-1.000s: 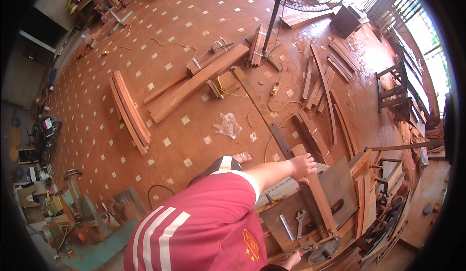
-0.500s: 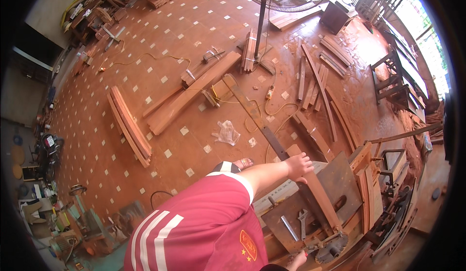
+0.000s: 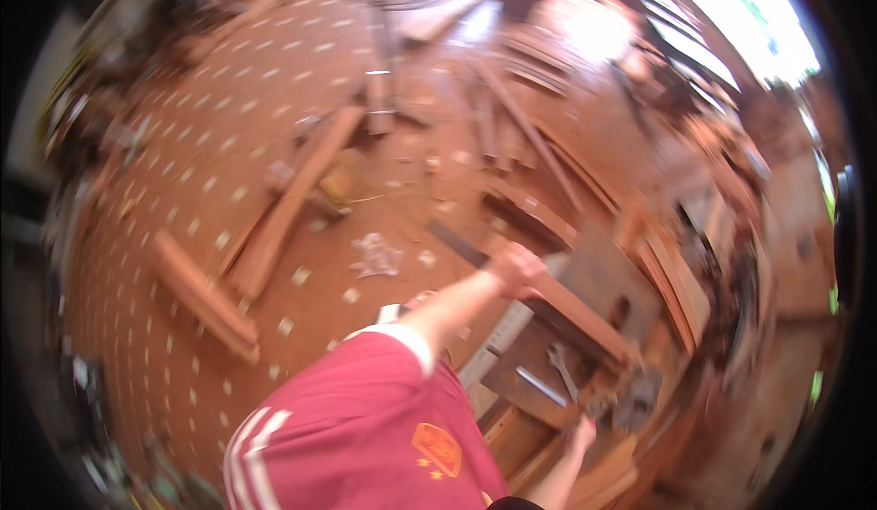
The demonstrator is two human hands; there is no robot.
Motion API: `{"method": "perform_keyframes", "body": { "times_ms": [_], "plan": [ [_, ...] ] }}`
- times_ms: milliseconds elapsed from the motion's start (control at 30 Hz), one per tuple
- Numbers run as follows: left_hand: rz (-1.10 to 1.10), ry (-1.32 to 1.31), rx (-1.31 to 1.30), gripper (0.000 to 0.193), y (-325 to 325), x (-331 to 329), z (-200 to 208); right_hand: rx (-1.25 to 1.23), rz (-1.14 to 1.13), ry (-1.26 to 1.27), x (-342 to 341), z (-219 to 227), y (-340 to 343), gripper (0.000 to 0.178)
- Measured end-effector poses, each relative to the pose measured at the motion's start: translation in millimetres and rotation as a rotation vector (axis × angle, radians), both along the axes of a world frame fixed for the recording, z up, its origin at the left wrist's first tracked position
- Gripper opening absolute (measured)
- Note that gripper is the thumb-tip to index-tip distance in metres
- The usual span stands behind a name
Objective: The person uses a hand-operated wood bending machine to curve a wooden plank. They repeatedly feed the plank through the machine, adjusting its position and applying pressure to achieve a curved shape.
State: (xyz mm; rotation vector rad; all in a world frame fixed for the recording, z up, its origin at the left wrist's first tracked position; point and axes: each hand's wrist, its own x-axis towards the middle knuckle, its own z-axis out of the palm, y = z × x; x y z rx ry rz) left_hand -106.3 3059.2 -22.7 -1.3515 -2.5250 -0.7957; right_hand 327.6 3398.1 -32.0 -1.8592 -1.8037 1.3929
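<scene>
My left hand [image 3: 514, 268] is closed over the far end of a reddish-brown wooden board [image 3: 585, 318]. The board lies slantwise across the metal top [image 3: 596, 268] of a saw bench, beside a long dark bar [image 3: 457, 243]. Its near end reaches the toothed round saw blade [image 3: 637, 400], which is smeared by motion. Close to that blade, my right hand [image 3: 580, 434] has its fingers drawn together; what they hold is too blurred to make out. A wrench [image 3: 562, 368] and a pale metal strip [image 3: 541, 387] rest on the bench between my hands.
Curved wooden pieces [image 3: 671, 295] stand at the bench's right side. Beyond it, planks [image 3: 297, 204] and a stack of curved strips [image 3: 206, 295] lie on the tiled floor, near a crumpled plastic bag [image 3: 376, 256]. A fan's post [image 3: 379, 48] rises farther back.
The whole view has swung and blurred, shifting the bench and floor items leftward in the picture. My left hand stays on the board's far end. More of my right forearm shows.
</scene>
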Motion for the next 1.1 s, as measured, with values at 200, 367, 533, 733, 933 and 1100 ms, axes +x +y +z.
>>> {"method": "perform_keyframes", "body": {
  "times_ms": [200, 367, 533, 733, 933, 1100],
  "plan": [
    [0.052, 0.032, -0.160, 0.065, 4.7, 0.5, 5.1, 0.253, 0.204, -0.511, -44.3, 36.3, -16.9, 0.053],
    [0.027, 0.036, -0.122, 0.065, 11.1, 0.9, 1.9, 0.095, 0.063, -0.546, -62.2, 97.5, -42.5, 0.051],
    [0.004, 0.076, -0.181, 0.064, 11.2, 2.3, -0.1, -0.009, 0.011, -0.533, -59.4, 108.8, -43.5, 0.047],
    [-0.021, 0.147, -0.320, 0.065, 18.7, 11.3, 7.4, -0.050, -0.012, -0.418, -43.7, 117.1, -44.0, 0.042],
    [-0.033, 0.176, -0.317, 0.066, 18.6, 7.5, 3.0, -0.031, -0.089, -0.328, -39.8, 131.4, -47.1, 0.035],
    [-0.017, 0.174, -0.327, 0.065, 17.1, 13.8, 8.6, 0.072, -0.036, -0.261, -33.6, 117.0, -49.0, 0.032]
  ]
}}
